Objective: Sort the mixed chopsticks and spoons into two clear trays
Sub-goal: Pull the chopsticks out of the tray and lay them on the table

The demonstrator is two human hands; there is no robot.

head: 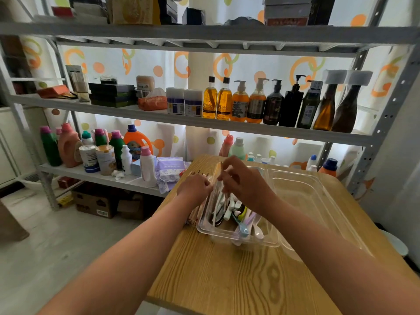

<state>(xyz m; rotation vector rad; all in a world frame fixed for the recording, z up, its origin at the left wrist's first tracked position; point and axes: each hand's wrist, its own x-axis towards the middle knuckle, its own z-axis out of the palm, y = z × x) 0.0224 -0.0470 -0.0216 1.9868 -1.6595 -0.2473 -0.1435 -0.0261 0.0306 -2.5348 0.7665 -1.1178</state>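
1. Mixed plastic spoons and pale chopsticks [236, 214] lie heaped in the left clear plastic tray [205, 231], centre frame; the second clear tray [318, 201] sits just right.
2. The wooden chopstick bundle [197, 211] beside the tray could splay and slide off the wood-grain table [227, 280] edge.
3. Left hand [195, 185] curls round that bundle; right hand [243, 178] pinches one upright chopstick [221, 169].

**What you can't make out from here**

Your left hand [194, 186] covers the middle of the chopsticks [196, 213], and its fingertips curl out of sight. Your right forearm [318, 235] hides part of the right-hand tray [313, 196]. The bottle [239, 103] labels are too small to read. The table [227, 280] runs off the bottom edge.
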